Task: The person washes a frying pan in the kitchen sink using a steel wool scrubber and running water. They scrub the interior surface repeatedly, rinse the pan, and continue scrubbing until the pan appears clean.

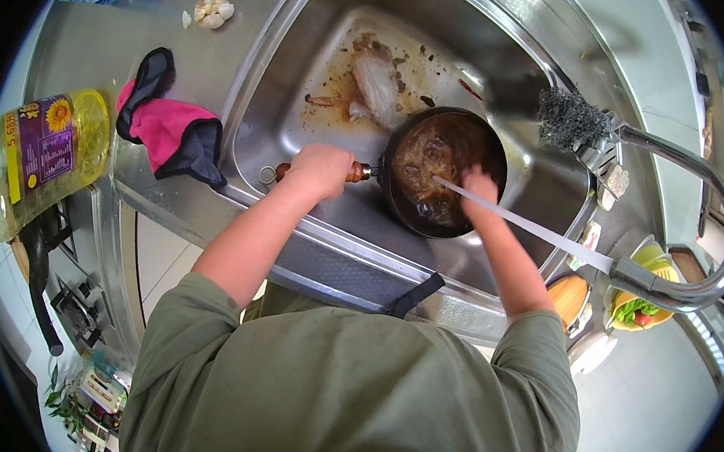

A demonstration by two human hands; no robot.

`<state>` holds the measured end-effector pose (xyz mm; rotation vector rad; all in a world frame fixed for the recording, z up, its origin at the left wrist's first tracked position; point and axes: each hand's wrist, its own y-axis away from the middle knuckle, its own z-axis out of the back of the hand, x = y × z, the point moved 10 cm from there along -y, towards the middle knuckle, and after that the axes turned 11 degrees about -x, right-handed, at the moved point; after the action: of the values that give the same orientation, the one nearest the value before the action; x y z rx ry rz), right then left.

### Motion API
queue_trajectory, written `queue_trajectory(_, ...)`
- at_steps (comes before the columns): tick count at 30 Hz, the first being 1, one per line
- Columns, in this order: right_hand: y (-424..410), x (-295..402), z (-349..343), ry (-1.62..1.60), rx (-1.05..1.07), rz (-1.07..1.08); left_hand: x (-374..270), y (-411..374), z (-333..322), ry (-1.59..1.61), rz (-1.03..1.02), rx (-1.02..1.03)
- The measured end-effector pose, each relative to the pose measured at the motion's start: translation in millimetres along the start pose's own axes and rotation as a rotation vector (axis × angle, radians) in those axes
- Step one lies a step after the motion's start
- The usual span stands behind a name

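My left hand [320,170] is closed round the wooden handle [359,172] of a dark frying pan [389,193] in the steel sink [269,111]. Water [524,221] streams from the curved faucet [650,287] into brown liquid in the pan. Inside the pan's right side is my right hand [481,190], its fingers partly under the liquid and blurred; whether they grip anything cannot be seen. Beyond the pan, a crumpled clear plastic bag [375,87] lies on the sink bottom among brown food scraps, with a dried red chili [470,89] to its right.
A pink and grey cloth [172,124] lies left of the sink, near a large oil bottle [55,157]. Garlic [213,12] sits on the counter behind. Steel wool [570,119] rests by the faucet. At right are a wooden board [567,301] and a yellow basket [661,322] with vegetables.
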<state>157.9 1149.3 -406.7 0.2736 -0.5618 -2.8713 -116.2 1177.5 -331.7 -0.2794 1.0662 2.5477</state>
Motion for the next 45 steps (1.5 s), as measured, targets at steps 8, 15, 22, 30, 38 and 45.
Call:
queue_trajectory(8, -60, 92, 68, -0.444, -0.664, 0.149, -2, -1, 5, 0.021, -0.011, 0.011)
queue_trajectory(15, -24, -36, 50, -0.201, -0.448, -0.397, 3, -1, 2, 0.069, 0.021, 0.002)
queue_trajectory(22, -73, -19, -2, -1.041, -0.937, -0.761, -4, -1, 6, 0.001, -0.014, 0.024)
queue_trajectory(30, 15, 117, 26, -1.048, 0.059, 0.162, 5, 0, 4, 0.045, 0.019, 0.010)
queue_trajectory(38, -43, -32, 33, -0.247, -0.361, -0.270, -5, 0, 1, 0.065, -0.039, 0.021)
queue_trajectory(45, -62, 87, 10, -1.385, -0.151, -0.353, 4, 1, 1, 0.027, 0.019, 0.037)
